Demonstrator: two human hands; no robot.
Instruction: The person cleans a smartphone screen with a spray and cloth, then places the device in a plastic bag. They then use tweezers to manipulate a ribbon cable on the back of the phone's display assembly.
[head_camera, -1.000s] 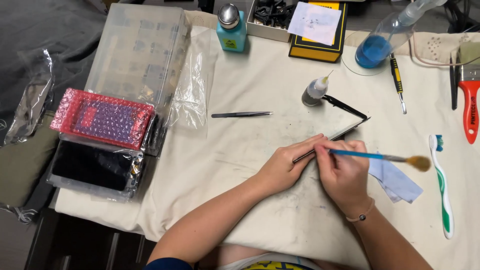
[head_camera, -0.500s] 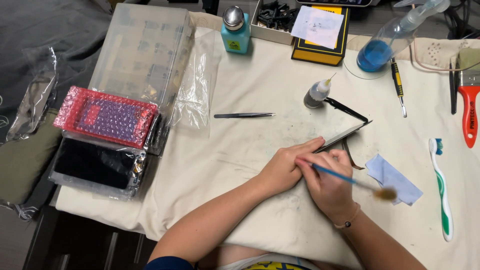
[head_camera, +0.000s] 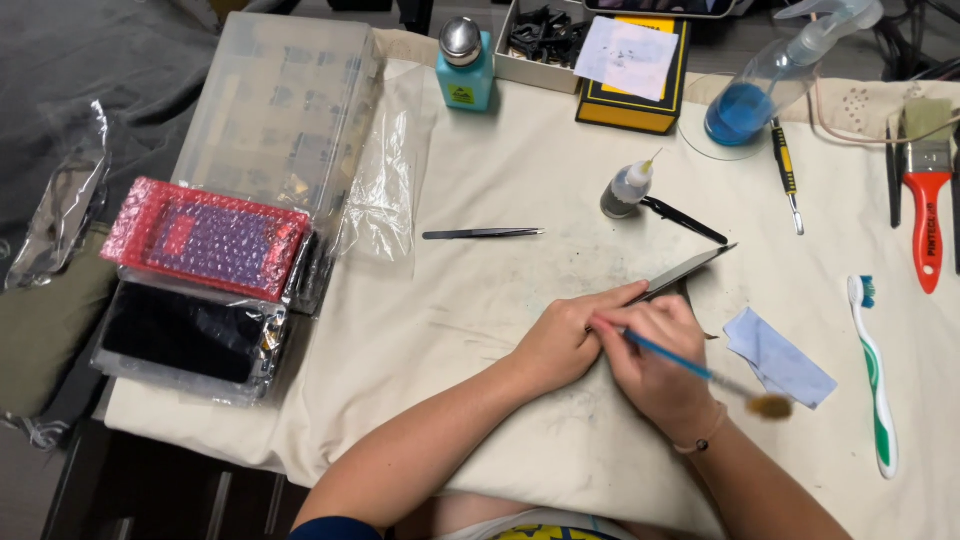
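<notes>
The right hand (head_camera: 655, 370) is pinching a thin blue-handled brush (head_camera: 700, 372), running diagonally, bristle end pointing lower right, tip up-left at the fingers. The left hand (head_camera: 565, 335) is closing around a flat grey metal panel (head_camera: 685, 271), angling up-right over the cloth-covered bench (head_camera: 500, 200).

Blue-handled brush (head_camera: 690, 368), pink bubble wrap (head_camera: 205, 238), green-white toothbrush (head_camera: 874, 372)

A slim blue-handled brush (head_camera: 690, 368) slants across the near right of the cloth-covered worktop (head_camera: 500, 300), its tan bristle tuft pointing toward the near right. Its other end meets a thin, flat, dark panel (head_camera: 685, 272), tilted on edge and angled toward the far right, partly hidden.
</notes>
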